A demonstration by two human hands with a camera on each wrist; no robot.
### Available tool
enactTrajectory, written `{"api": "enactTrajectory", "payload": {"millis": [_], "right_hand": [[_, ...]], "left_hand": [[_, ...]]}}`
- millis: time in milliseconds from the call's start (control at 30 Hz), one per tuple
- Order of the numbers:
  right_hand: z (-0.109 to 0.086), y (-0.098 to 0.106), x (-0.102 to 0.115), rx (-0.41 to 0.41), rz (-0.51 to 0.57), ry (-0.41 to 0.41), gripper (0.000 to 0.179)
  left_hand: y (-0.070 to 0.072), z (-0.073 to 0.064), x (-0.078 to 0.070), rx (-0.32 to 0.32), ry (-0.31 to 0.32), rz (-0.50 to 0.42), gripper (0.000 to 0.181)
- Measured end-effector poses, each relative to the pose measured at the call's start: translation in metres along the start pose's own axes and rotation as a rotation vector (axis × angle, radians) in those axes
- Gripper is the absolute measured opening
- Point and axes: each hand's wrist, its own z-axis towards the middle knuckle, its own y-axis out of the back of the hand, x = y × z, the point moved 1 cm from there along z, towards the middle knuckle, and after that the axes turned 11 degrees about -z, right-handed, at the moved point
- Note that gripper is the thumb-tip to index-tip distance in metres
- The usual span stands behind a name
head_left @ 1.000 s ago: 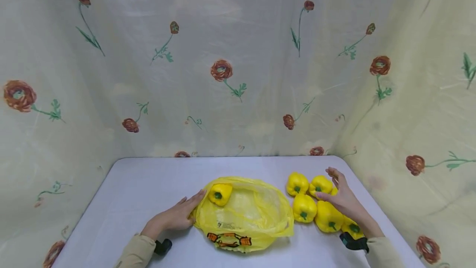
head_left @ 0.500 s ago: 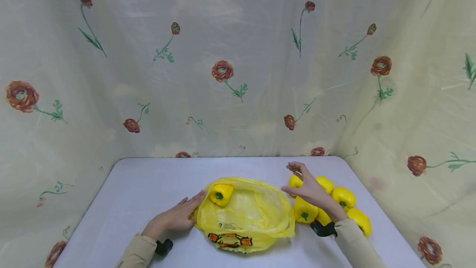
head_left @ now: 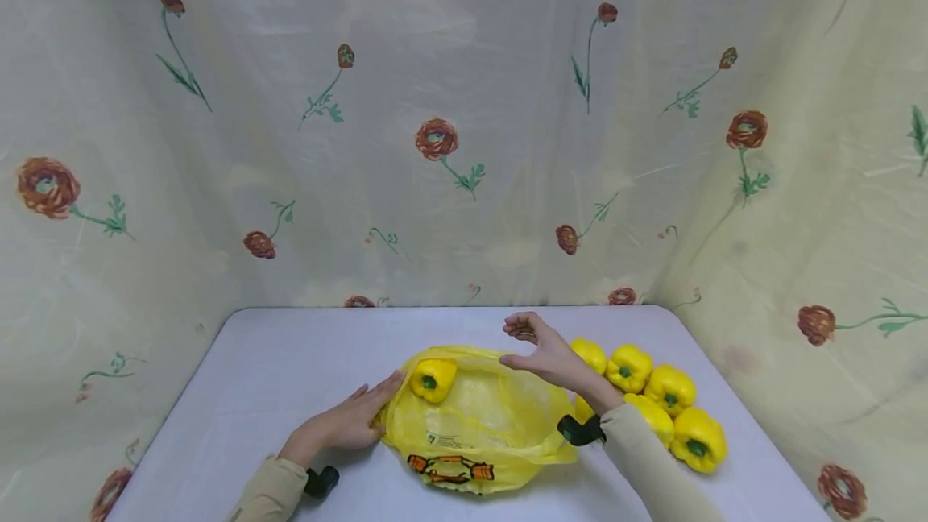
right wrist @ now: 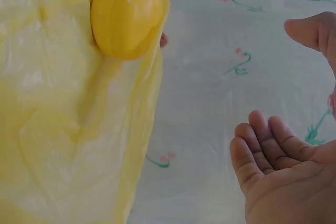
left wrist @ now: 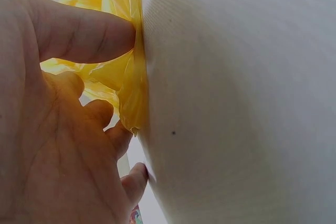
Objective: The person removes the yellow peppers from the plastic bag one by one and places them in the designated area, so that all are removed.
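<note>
A yellow plastic bag (head_left: 471, 409) lies on the table with its mouth facing up, a yellow bell pepper (head_left: 433, 381) inside at its far left. My left hand (head_left: 348, 423) rests against the bag's left side, fingers straight; in the left wrist view its thumb (left wrist: 89, 35) touches the film. Over the bag's far right rim hovers my right hand (head_left: 547, 357), thumb and fingers spread apart, holding nothing. The right wrist view shows that hand's bare palm (right wrist: 294, 187) apart from the bag. Several more yellow bell peppers (head_left: 670, 389) sit to the right, some partly hidden by the right arm.
A white-topped table (head_left: 304, 345) carries everything. Behind it and at both sides hangs a flowered curtain (head_left: 362, 184). Each wrist wears a small black camera, the right one (head_left: 582, 430) close to the bag's right edge.
My right hand has moved left from above the loose peppers to the bag's far right rim, carrying nothing. The left hand, the bag and the peppers have stayed in place.
</note>
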Motion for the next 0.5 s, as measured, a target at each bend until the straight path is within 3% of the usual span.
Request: {"api": "enactTrajectory", "payload": {"millis": [133, 500], "right_hand": [[0.014, -0.016, -0.007, 0.027, -0.005, -0.02, 0.061], [0.037, -0.041, 0.007, 0.074, -0.008, -0.057, 0.056]], "left_hand": [[-0.001, -0.001, -0.001, -0.01, 0.003, 0.003, 0.08], [0.0, -0.002, -0.002, -0.014, -0.012, -0.008, 0.079]]}}
